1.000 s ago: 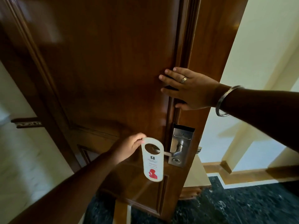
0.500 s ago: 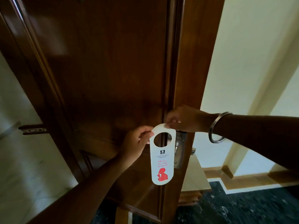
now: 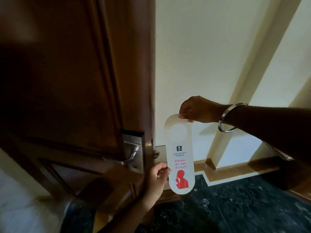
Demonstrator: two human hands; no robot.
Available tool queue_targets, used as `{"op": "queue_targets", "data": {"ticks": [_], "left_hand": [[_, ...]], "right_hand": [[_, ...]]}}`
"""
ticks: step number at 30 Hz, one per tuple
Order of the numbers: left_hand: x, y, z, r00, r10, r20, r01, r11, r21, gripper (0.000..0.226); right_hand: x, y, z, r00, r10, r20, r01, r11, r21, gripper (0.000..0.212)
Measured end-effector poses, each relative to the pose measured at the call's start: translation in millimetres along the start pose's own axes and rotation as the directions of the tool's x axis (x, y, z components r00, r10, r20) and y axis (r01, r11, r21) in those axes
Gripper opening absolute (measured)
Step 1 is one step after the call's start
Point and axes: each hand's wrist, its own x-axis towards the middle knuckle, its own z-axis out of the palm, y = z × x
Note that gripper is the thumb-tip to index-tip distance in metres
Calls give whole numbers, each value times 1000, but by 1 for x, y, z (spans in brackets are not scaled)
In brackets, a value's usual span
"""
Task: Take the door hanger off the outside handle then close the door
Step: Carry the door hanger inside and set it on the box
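A white door hanger (image 3: pixel 180 155) with red "Please do not disturb" print and a red figure hangs free in the air, right of the door's edge and off the handle. My right hand (image 3: pixel 196 110) pinches its rounded top. My left hand (image 3: pixel 157 177) grips its lower left edge with thumb and fingers. The dark wooden door (image 3: pixel 67 81) stands open on the left. Its metal lever handle (image 3: pixel 130 157) on a steel lock plate is bare, just left of the hanger.
A cream wall (image 3: pixel 210 56) fills the space beyond the door's edge, with a wooden skirting board (image 3: pixel 235 170) along its base. Dark speckled stone floor (image 3: pixel 244 207) lies below. A pale marble surface (image 3: pixel 20 199) shows at lower left. A steel bangle (image 3: pixel 227 121) circles my right wrist.
The hanger has come off the lever handle and moved right, clear of the door. My right hand went from the door panel to the hanger's top; my left hand slid to its lower edge.
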Motion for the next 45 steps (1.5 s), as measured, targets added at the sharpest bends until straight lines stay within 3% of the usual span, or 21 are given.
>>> {"op": "queue_targets", "data": {"ticks": [2,6,9,13,20,25,31,38,42,45], "left_hand": [[24,7,32,1000,-22,-13,21,999,-40,7],[70,22,78,996,-69,-47,65,994,-92,6],[99,16,98,989,-133,-72,124,986,-109,9],[144,-6,117,972,-223,-75,220,974,-46,9],[224,-81,121,873,-442,-204,454,891,15,13],[284,-140,127,755,-617,-223,610,785,-106,21],[337,-200,127,637,-714,-291,709,690,-142,16],[375,-323,128,508,-784,-357,825,562,-58,18],[386,-375,126,489,-802,-342,854,520,2,21],[391,-384,124,503,-812,-294,854,520,26,33]], "right_hand": [[5,40,-15,1000,-9,-18,9,1000,19,15],[24,117,-19,996,82,-45,-70,972,224,14],[37,164,6,980,196,36,-189,856,482,7],[65,214,70,951,273,144,-306,766,565,20],[137,282,172,899,373,231,-434,681,590,18],[183,336,230,865,408,291,-499,642,582,11],[224,393,298,757,497,425,-647,481,591,5],[255,460,437,615,488,620,-788,337,516,8],[266,483,499,550,518,655,-834,305,460,17],[271,492,512,539,553,635,-842,364,397,34]]}}
